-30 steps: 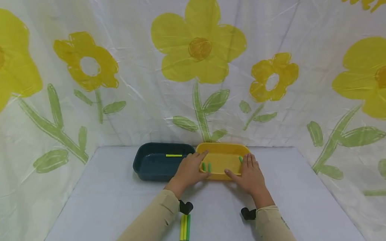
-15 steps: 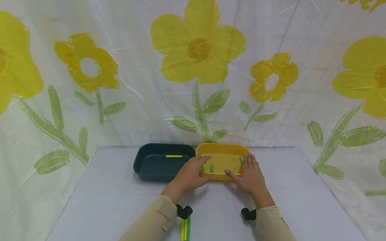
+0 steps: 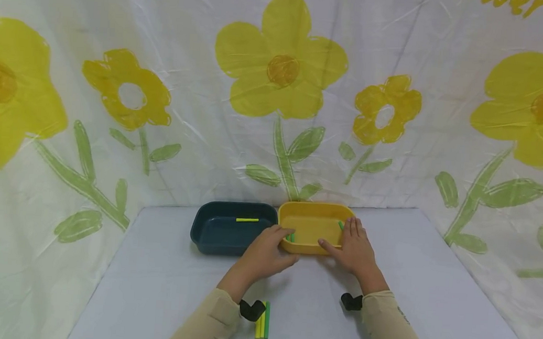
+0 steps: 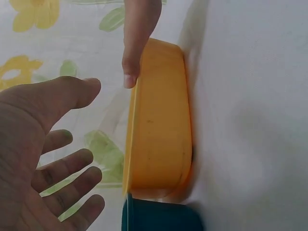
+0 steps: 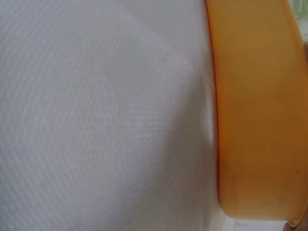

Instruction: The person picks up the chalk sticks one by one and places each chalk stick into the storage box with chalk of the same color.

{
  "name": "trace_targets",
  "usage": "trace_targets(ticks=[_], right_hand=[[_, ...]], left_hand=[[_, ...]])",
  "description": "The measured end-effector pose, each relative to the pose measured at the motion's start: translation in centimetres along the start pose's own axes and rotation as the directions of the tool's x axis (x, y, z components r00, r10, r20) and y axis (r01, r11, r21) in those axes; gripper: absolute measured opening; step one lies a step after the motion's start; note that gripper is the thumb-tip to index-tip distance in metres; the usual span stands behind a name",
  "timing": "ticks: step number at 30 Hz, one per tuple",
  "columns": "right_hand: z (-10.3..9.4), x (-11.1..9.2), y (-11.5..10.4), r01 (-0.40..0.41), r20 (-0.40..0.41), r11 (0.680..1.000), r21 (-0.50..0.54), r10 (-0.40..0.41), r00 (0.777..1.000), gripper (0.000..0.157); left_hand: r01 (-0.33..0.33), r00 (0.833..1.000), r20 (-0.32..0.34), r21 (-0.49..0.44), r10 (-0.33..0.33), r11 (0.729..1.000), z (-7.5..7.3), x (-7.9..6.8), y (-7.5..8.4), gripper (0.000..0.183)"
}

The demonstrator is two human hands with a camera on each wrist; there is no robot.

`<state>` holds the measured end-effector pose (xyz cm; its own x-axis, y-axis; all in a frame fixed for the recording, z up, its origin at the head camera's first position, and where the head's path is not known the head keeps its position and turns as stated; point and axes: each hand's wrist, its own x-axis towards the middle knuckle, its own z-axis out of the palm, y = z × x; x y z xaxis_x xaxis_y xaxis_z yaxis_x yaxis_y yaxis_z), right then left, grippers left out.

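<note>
My left hand [image 3: 265,253] hovers at the front left corner of the yellow tray [image 3: 313,250], thumb apart from the fingers. In the left wrist view this hand [image 4: 57,154] has loosely bent, spread fingers and nothing between them. At the tray's front right corner rests my right hand [image 3: 357,249], its fingers straight along the right side and its thumb on the front rim. Inside the tray, green sticks [image 3: 292,237] lie by the left hand, partly hidden by its fingers. Another green stick [image 3: 341,225] lies beside the right fingertips.
A dark teal tray [image 3: 209,246] stands left of the yellow one, with a yellow stick [image 3: 247,220] in it. Two yellow sticks and one green stick [image 3: 267,321] lie side by side near the front, below the left wrist. A flower-printed curtain [image 3: 187,163] hangs behind the table.
My left hand has drawn slightly back toward me, its fingers lower at the yellow tray's rim. The green sticks near it have shifted a little. My right hand stays in place.
</note>
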<state>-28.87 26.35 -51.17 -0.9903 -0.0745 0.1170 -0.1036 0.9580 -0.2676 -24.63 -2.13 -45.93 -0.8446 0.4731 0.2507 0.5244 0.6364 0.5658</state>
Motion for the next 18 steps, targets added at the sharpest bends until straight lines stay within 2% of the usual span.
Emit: trace_targets(ticks=[13,18], right_hand=[[0.0,-0.1,0.1,-0.001,0.007,1.000,0.013,0.000,1.000,0.126],[0.2,0.0,0.1,0.001,0.004,1.000,0.011,-0.001,1.000,0.126]], left_hand=[[0.089,0.996,0.032,-0.033,-0.088,0.996,-0.3,-2.6,-0.4,0.059],[0.092,0.996,0.017,-0.015,-0.092,0.996,-0.3,-3.5,-0.9,0.054]])
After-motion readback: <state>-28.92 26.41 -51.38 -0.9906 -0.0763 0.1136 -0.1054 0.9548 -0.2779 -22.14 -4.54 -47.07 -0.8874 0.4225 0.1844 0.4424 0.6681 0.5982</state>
